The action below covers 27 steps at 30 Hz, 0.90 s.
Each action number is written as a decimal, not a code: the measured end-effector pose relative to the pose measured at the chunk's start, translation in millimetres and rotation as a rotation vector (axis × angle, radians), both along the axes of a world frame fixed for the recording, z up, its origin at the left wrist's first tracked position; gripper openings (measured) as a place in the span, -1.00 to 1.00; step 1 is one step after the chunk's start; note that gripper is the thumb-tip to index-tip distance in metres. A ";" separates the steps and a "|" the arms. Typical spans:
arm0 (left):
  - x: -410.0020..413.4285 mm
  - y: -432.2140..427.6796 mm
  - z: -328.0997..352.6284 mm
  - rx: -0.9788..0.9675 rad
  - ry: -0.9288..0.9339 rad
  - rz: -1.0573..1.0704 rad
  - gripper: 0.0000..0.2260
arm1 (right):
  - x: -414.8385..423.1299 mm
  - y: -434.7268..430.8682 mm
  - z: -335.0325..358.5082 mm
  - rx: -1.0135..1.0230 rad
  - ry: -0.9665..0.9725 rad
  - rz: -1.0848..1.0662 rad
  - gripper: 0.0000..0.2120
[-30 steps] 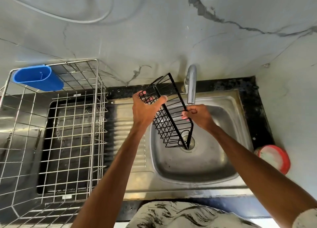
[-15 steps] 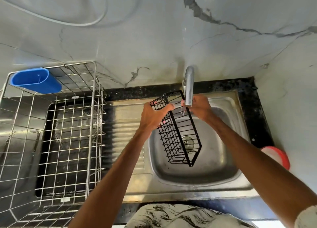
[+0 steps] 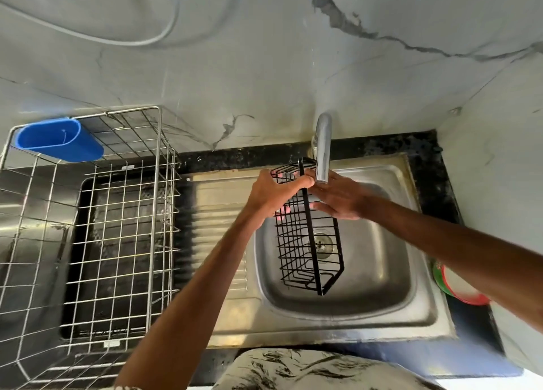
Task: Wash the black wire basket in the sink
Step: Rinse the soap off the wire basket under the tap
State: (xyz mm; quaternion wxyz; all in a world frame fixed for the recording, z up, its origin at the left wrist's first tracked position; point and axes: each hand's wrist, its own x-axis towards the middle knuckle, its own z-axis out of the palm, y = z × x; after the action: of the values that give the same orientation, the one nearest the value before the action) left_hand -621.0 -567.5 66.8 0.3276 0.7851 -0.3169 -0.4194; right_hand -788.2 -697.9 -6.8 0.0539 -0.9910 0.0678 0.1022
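Head view: the left hand (image 3: 273, 192) grips the upper end of the black wire basket (image 3: 308, 242), its thumb curled over the flat top bar and its fingers showing through the mesh behind. The right hand (image 3: 338, 198) lies just across from that grip with its fingers mostly straight, pressed flat against the basket's far side rather than wrapped round it. From the grip the basket hangs downward, tilted, over the bowl of the steel sink (image 3: 382, 286) and clear of its floor, with the drain visible through the wires. The tap (image 3: 323, 148) ends right above the grip, almost touching both hands. The basket looks light and stiff, a thin coated wire frame that one hand can carry, though wet wires will likely be slick. The flat rim bar and the corners seem the surest places to hold, since the thin mesh wires would dig into the fingers. Whether water is running is hard to make out, because no stream shows clearly under the spout. The right palm is hidden, and the right forearm covers part of a red-rimmed tub (image 3: 458, 289) well to the right of the grip.
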 end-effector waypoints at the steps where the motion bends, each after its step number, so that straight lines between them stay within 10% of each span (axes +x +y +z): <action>1: 0.8 -1.8 -1.3 -0.019 0.003 0.007 -0.65 | 1.2 2.8 -0.5 -0.031 -0.013 0.012 -0.38; 11: 14.2 1.8 -25.6 0.077 -0.018 0.068 -0.26 | -40.2 48.8 -46.6 -0.030 0.143 0.169 -0.34; 27: 12.8 -3.6 -7.0 -0.035 -0.087 -0.039 -0.56 | -24.4 46.0 -32.3 -0.107 0.082 0.031 -0.33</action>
State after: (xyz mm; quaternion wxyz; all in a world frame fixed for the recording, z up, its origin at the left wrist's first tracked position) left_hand -608.3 -571.1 59.9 0.3191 0.7904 -0.3533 -0.3856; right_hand -812.7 -651.8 -39.1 -0.0036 -0.9884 0.0600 0.1397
